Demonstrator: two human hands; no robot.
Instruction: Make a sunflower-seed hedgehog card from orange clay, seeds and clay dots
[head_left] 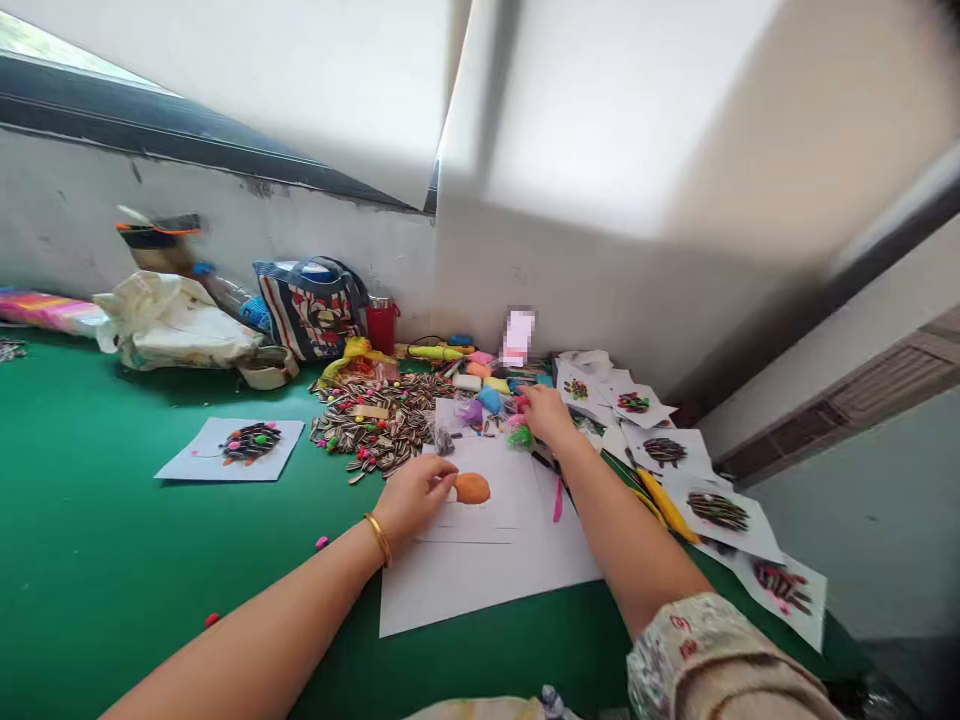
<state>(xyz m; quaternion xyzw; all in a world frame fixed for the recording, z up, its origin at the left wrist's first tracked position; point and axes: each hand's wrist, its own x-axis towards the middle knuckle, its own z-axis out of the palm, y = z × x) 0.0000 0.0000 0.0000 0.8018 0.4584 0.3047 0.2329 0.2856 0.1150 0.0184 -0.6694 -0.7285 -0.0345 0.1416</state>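
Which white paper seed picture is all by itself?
The white sheet with dark seeds and coloured dots, left of the striped seed pile. The other white paper seed pictures lie close together on the right.

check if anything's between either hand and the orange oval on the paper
Nothing visible stands between the left hand and the orange oval; its fingertips are at the oval's edge. For the right hand, a bright green bundle lies roughly in between, near its fingers.
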